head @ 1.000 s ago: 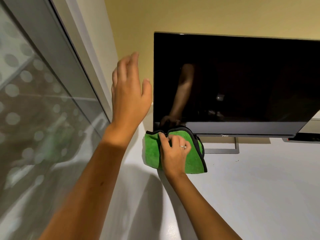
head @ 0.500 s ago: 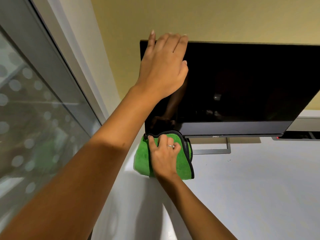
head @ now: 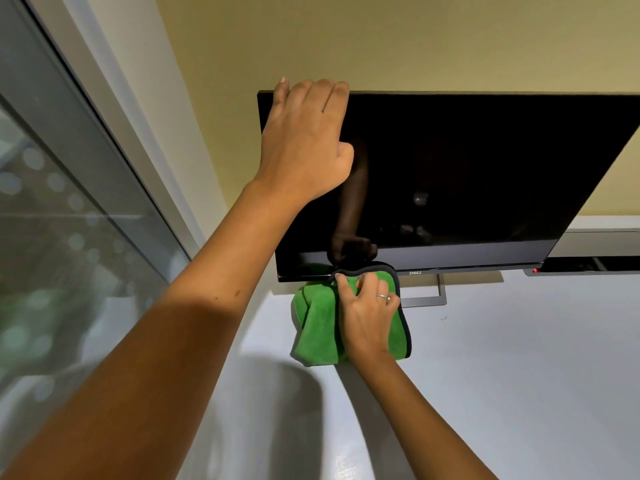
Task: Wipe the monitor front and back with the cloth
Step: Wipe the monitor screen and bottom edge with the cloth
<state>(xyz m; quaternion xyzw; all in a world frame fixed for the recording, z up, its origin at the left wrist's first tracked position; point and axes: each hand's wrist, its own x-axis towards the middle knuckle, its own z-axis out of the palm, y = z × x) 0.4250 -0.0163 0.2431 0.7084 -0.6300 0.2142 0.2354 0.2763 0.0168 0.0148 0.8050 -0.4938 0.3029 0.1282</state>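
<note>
Left hand [head: 304, 143]: now laid over the Dell monitor [head: 467, 181]'s top-left corner, fingers curled over the edge, bracing it.
Right hand [head: 367, 313]: green cloth [head: 317, 327] pinched at the lower bezel; wiping judged ready to begin.

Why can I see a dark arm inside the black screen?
In the head view, the switched-off monitor acts like a mirror, so the right hand holding the green cloth shows as a dim reflection; the window at left looks blurry, and the wide lens bends the edges.
</note>
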